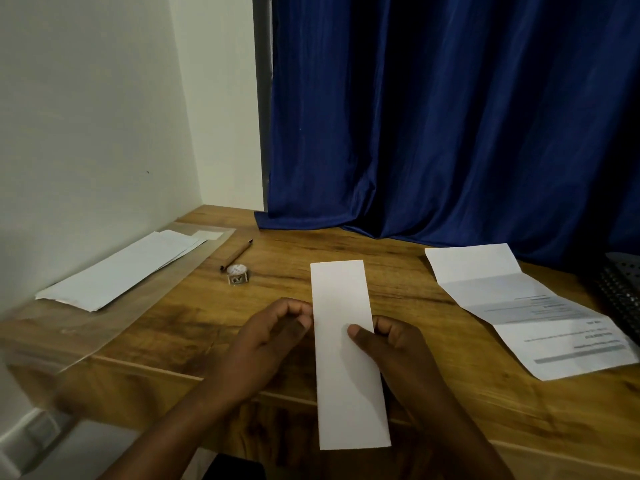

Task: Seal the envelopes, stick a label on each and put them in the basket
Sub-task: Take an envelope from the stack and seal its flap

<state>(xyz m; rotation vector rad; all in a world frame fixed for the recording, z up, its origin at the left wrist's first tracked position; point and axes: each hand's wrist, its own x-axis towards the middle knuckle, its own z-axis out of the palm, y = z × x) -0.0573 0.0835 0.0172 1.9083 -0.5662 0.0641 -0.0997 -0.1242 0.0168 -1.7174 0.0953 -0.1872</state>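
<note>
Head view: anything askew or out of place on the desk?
Mostly tidy. The unfolded printed letter lies loose and skewed at the right, outside any envelope. The envelope stack at left is slightly fanned. No spill or damage.

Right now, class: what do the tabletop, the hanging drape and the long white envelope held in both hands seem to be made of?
Brown tabletop: wood or wood-look laminate, with grain and a slight sheen. Deep blue drape: woven fabric, satiny, hanging in soft folds. Long white envelope: matte paper, flat, with crisp edges.

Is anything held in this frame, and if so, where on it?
Yes: a long white envelope. The right hand pinches its right edge near mid-length, thumb on top; the left hand grips the left edge opposite.
</note>
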